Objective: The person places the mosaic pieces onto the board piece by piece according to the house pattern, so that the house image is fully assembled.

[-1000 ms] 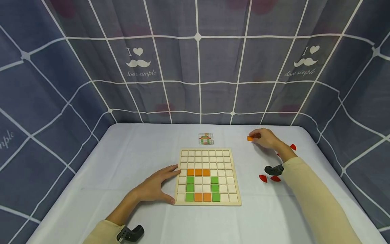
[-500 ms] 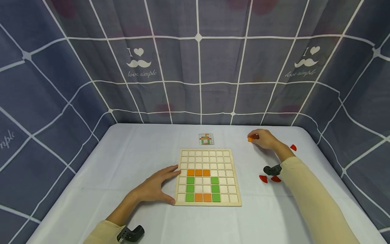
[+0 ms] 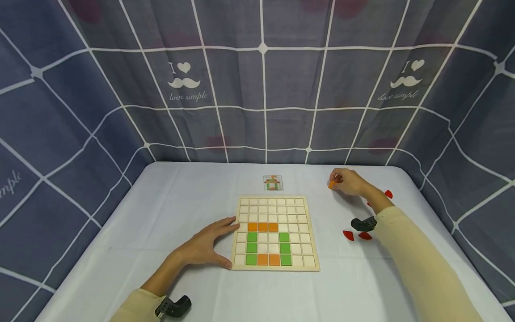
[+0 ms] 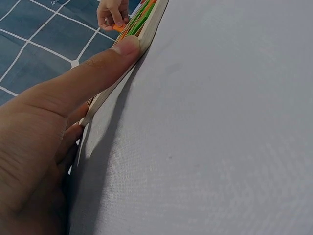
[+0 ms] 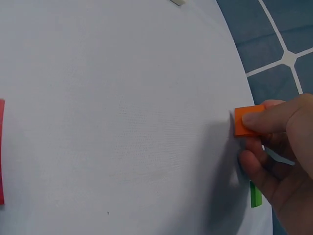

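In the head view a wooden grid board (image 3: 301, 264) lies on the white table, with orange tiles (image 3: 263, 226) and green tiles (image 3: 251, 247) in some of its cells. My left hand (image 3: 205, 243) rests at the board's left side, fingers spread. Its thumb (image 4: 105, 68) touches the board's edge in the left wrist view. Over the table's far right part, my right hand (image 3: 348, 182) pinches an orange square tile (image 5: 247, 117) between thumb and fingers. A green piece (image 5: 256, 194) shows just below that hand in the right wrist view.
Behind the board lies a small card (image 3: 273, 183) with a coloured grid pattern. Several red pieces (image 3: 348, 235) lie on the right, some partly hidden by the right arm. A grey checked curtain (image 3: 281, 89) surrounds the table's back and sides.
The orange tile has turned within my right hand's fingers, so less of it shows in the head view. My right hand has barely shifted; the left hand stays at the board.
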Demonstrator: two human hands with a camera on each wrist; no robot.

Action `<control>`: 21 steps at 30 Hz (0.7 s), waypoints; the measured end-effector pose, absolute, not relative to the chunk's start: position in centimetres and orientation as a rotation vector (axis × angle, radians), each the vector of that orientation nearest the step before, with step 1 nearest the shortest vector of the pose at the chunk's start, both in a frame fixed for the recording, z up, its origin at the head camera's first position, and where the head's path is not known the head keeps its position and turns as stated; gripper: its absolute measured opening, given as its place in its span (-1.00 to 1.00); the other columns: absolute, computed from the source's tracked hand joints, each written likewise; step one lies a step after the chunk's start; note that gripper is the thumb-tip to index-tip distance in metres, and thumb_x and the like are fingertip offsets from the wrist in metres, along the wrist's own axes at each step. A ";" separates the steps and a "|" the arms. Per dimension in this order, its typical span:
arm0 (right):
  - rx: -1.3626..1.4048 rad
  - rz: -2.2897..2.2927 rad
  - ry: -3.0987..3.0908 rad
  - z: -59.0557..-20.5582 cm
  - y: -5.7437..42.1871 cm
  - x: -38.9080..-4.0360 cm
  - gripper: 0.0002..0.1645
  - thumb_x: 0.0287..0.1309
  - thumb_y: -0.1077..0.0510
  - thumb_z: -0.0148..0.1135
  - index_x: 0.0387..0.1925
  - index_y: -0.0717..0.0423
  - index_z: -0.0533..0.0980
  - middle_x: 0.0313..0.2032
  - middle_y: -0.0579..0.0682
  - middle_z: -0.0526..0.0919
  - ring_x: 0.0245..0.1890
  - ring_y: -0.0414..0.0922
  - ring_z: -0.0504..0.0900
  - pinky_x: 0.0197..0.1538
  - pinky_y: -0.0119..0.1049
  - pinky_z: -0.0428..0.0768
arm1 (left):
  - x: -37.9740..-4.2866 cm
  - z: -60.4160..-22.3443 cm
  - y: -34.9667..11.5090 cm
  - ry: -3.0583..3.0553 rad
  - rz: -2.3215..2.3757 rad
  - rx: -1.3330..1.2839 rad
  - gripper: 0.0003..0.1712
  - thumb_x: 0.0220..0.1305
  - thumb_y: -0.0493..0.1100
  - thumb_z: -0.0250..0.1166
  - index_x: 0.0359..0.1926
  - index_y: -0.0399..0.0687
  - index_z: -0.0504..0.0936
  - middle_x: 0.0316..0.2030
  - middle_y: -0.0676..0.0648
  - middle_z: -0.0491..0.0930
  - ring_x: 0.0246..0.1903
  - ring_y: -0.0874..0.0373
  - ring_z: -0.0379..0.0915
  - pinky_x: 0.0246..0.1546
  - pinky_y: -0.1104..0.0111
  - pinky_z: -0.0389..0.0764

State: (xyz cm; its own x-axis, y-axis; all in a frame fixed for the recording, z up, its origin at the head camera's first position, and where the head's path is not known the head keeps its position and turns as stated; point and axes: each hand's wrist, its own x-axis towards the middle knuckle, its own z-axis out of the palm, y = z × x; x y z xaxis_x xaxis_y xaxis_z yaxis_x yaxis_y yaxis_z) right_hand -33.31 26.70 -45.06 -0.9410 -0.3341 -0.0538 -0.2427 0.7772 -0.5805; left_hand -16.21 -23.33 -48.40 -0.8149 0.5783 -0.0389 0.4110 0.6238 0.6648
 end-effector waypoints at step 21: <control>-0.751 -0.865 2.529 -43.0 23.1 -30.6 -0.85 0.20 0.38 0.41 -0.26 0.15 0.61 -0.30 -0.04 0.69 -0.23 -0.07 0.62 -0.19 -0.26 0.63 | -16.3 -48.3 -23.1 2.595 0.988 0.828 0.30 -0.20 0.36 0.66 0.54 0.01 0.36 0.58 -0.04 0.10 0.54 -0.20 -0.04 0.43 -0.23 0.09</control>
State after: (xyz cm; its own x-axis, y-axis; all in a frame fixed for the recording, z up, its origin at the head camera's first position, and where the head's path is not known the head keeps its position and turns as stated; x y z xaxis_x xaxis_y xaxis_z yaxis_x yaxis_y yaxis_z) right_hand -30.55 23.12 -43.03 -0.7923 -0.5880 -0.1627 -0.3653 0.6708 -0.6454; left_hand -16.29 -23.14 -48.31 -0.8094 0.5867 -0.0240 0.4221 0.6097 0.6709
